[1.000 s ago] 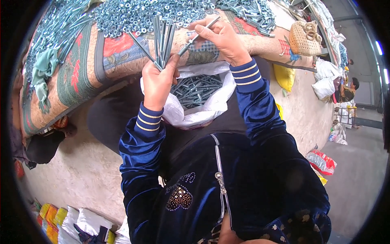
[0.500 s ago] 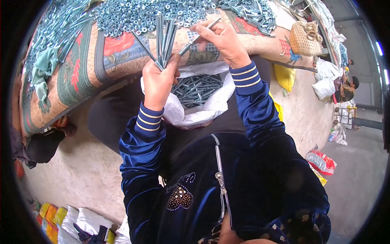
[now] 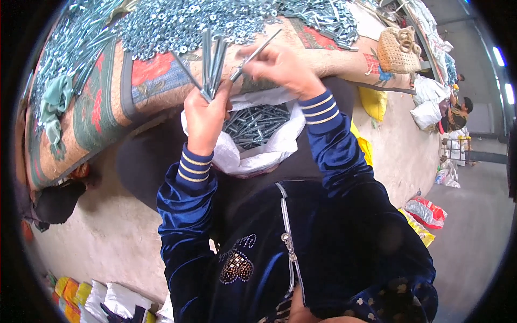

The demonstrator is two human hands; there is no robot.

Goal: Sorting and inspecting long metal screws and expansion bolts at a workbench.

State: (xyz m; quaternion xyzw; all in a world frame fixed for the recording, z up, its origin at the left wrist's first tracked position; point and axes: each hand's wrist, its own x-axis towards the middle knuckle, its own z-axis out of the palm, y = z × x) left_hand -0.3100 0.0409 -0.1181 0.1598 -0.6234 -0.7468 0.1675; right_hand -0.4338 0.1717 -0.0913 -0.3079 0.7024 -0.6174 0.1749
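Several thin metal rods (image 3: 207, 60) fan upward out of my left hand (image 3: 205, 116), whose fingers are closed round their lower ends. One rod (image 3: 268, 43) slants up to the right from this bundle. Beside it is my right hand (image 3: 288, 67), smeared by motion; whether its fingers touch the rod I cannot tell. Under both hands a white sack (image 3: 283, 153) stands with its mouth spread, holding many short metal rod pieces (image 3: 256, 126).
A patterned cloth-covered table (image 3: 161, 94) bears heaps of metal nuts (image 3: 188, 24), long rods (image 3: 81, 40) and short metal pieces (image 3: 323, 21). A woven basket (image 3: 398, 51) sits at its right edge, a teal cloth (image 3: 55, 102) at its left. Another person (image 3: 460, 114) is far right.
My right hand has shifted down the slanted rod and its fingers have moved from the rod's shaft, now blurred. The left hand keeps its bundle. The whole view has shifted slightly.
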